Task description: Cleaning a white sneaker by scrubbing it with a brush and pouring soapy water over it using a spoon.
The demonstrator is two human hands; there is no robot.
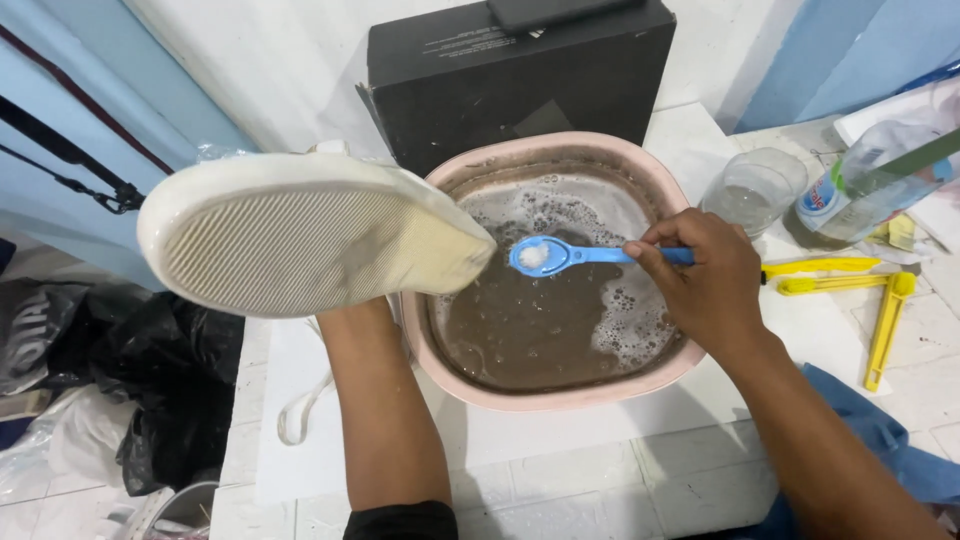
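Left hand: hidden behind the white shoe (300, 235), only the forearm showing beneath it; it holds the shoe up from below, and I cannot tell how its fingers lie.
White shoe: raised sole-up, its ribbed pale sole facing us, toe end reaching over the left rim of the pink basin (560, 395).
Right hand (705, 285): over the basin's right side, fingers pressed together, pinching the handle of the blue spoon (560, 255).
Blue spoon: held level above the water, bowl pointing at the shoe's toe, a heap of white powder in it, just beside the shoe but not touching.
Pink basin: on the white tiled counter (600, 480), filled with murky brown water and patches of foam.
Behind the basin: a black box (510, 80) standing against the wall.
To the right: a clear plastic cup (755, 190), a clear bottle (865, 185) lying tilted, yellow plastic tongs (885, 315), blue cloth (890, 440).
To the left: black plastic bags (170, 385) below the counter's edge.
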